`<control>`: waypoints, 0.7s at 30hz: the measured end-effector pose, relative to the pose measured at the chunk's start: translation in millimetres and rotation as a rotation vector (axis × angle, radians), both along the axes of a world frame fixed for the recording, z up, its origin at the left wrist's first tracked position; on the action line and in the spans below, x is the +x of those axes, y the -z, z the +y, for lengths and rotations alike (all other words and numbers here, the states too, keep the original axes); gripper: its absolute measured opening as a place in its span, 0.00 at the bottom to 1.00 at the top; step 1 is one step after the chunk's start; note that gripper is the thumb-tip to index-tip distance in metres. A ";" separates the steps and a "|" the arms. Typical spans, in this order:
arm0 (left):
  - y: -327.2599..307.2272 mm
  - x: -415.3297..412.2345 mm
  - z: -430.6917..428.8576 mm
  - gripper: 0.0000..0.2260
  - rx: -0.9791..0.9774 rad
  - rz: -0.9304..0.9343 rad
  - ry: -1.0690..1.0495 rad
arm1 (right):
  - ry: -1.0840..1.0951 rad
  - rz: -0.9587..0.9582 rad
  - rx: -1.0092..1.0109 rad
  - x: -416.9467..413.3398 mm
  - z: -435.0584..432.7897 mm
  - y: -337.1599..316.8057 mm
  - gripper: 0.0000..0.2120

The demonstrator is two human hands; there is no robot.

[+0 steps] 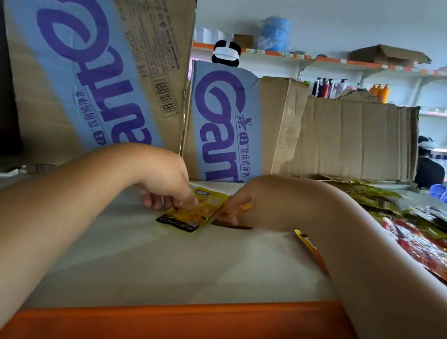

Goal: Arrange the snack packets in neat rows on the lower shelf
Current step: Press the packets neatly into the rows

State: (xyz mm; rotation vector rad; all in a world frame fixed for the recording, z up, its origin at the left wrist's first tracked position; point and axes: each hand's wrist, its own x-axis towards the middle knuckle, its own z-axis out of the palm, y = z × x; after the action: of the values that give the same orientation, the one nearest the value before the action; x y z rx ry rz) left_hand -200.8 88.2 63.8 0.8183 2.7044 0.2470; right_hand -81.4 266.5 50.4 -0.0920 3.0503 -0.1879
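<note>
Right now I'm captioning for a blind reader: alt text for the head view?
The left hand grips a yellow snack packet on the white shelf, right hand at its other edge. More packets heaped right, cardboard boxes behind.

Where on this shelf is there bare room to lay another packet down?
Widest bare patch: white shelf between the yellow packet and the orange front edge. Crowded on the right, where loose packets lie heaped; cardboard walls off the back.

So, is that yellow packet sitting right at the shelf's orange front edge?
No, the yellow packet lies far back by the cardboard boxes, away from the orange edge.
</note>
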 end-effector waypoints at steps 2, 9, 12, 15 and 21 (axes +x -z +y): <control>-1.6 4.7 1.2 0.17 -0.044 0.023 0.035 | -0.014 0.019 -0.073 3.0 -1.9 -1.5 0.08; -1.7 20.8 10.7 0.22 -0.155 0.099 0.073 | 0.025 0.097 -0.020 3.3 -0.6 2.1 0.12; -3.6 22.6 8.6 0.18 -0.189 0.115 0.042 | 0.065 0.107 0.020 0.5 0.4 4.7 0.10; -5.3 20.3 1.6 0.16 -0.199 0.138 -0.011 | 0.111 0.145 0.020 1.1 -0.4 6.3 0.07; 1.0 12.6 10.0 0.16 0.087 -0.060 -0.111 | 0.162 0.440 -0.397 0.2 -3.9 -4.0 0.15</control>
State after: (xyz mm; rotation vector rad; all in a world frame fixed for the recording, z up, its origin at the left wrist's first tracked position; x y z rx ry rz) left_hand -188.2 98.1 62.8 0.6730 2.7025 0.4103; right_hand -81.1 262.6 54.4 0.1050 3.3991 -0.8945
